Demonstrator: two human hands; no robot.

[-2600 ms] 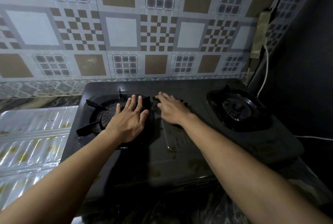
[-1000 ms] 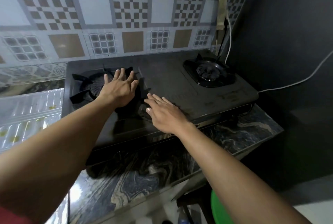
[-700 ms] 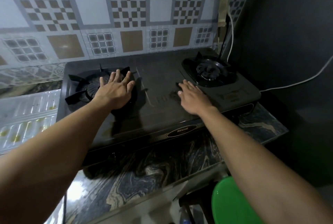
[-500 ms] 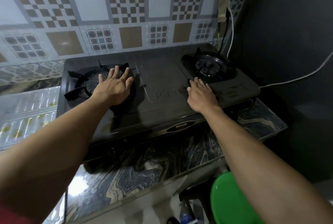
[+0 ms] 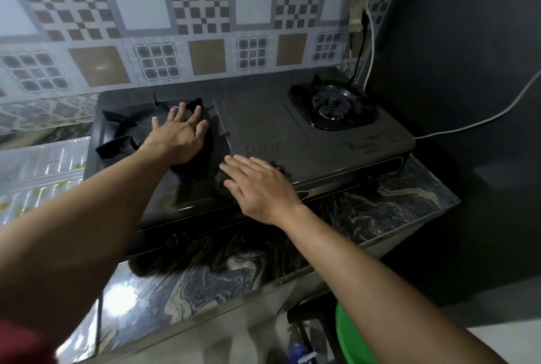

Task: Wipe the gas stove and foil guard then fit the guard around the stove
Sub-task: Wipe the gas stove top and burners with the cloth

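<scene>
Black gas stove (image 5: 263, 135) on the marble counter (image 5: 222, 273), both hands flat on it.
Left hand (image 5: 178, 138) lies spread wide over the 9 o'clock burner (image 5: 126, 135); right hand (image 5: 260, 188) presses a dark cloth (image 5: 222, 183) at 6 o'clock, fingers extended. Foil guard (image 5: 41, 170) lies at the stove's 9 o'clock.

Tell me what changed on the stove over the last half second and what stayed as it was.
The right hand slid from beside the right burner back left along the front edge of the stove, pressing flat on something dark, seemingly a cloth. The left hand stayed flat on the left burner; the foil guard stayed flat at left.
</scene>
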